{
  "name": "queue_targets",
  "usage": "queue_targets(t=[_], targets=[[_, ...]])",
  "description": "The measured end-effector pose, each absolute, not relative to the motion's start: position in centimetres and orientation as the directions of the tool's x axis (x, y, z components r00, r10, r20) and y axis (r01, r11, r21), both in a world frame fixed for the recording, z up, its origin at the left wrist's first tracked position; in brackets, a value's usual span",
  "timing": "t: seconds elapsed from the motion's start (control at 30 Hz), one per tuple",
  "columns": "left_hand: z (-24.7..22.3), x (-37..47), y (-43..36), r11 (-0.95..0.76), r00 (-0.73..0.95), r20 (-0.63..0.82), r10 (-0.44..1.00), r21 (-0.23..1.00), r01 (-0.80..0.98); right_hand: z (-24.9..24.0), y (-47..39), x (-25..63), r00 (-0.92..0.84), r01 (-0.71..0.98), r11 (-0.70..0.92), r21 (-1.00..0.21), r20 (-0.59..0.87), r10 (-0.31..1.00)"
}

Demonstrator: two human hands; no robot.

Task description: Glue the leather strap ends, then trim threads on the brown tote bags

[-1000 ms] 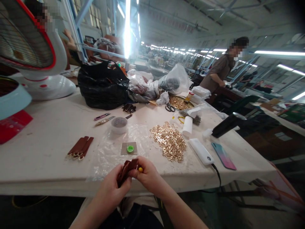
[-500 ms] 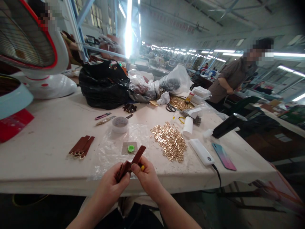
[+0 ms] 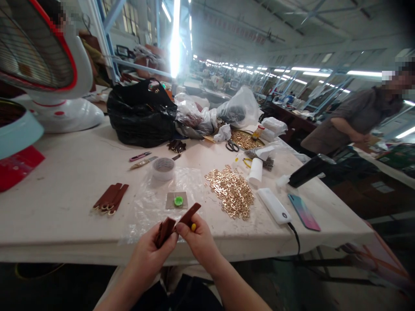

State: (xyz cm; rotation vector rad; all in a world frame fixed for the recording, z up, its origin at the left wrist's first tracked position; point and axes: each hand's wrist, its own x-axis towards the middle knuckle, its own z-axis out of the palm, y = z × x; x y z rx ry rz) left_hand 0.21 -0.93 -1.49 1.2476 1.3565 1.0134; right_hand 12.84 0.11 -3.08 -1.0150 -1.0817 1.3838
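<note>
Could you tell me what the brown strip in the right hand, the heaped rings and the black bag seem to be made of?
Brown strip: probably leather or imitation, matte; its free end stands straight.
Heaped rings: likely metal, gold-toned, shiny, with bright glints.
Black bag: apparently thin plastic, glossy, with crumpled folds.

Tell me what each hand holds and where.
Left hand: brown strips, by their lower part. Right hand: one strip, near its lower end, and something yellow, hold unclear.

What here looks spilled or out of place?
Perhaps the gold-coloured rings: they lie loose in a heap on the table, with no container around them and a few strays. The heap is fairly compact, so it may be deliberate. The held brown strips show nothing plainly odd.
</note>
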Motion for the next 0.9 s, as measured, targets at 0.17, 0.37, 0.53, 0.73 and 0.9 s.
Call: queue_targets(t=[0.17,0.37,0.53,0.73,0.9], targets=[[-1.5,0.5,-1.0,0.198,-0.002,-0.198,0.980,0.977,0.081,-3.5,-0.5,12.4,-0.092,-0.358,-0.166,-0.919,-0.143,0.986],[-1.7,0.3,-0.6,0.213,0.038,-0.217,0.975,0.974,0.080,-3.4,-0.8,12.8,-0.037,-0.082,0.142,-0.986,0.146,0.989],[-1.6,-0.1,-0.2,0.176,0.100,-0.191,0.976,0.973,0.146,-3.6,-0.1,13.4,-0.135,0.077,0.221,-0.972,0.210,0.968],[-2.0,-0.6,0.2,0.369,-0.095,-0.381,0.920,0.921,-0.121,-3.8,3.0,15.6,0.030,0.078,0.168,-0.983,0.171,0.985],[-2.4,-1.3,1.1,0.390,-0.148,-0.438,0.887,0.881,-0.267,-3.6,6.5,15.6,0.263,0.072,0.213,-0.974,0.225,0.938]])
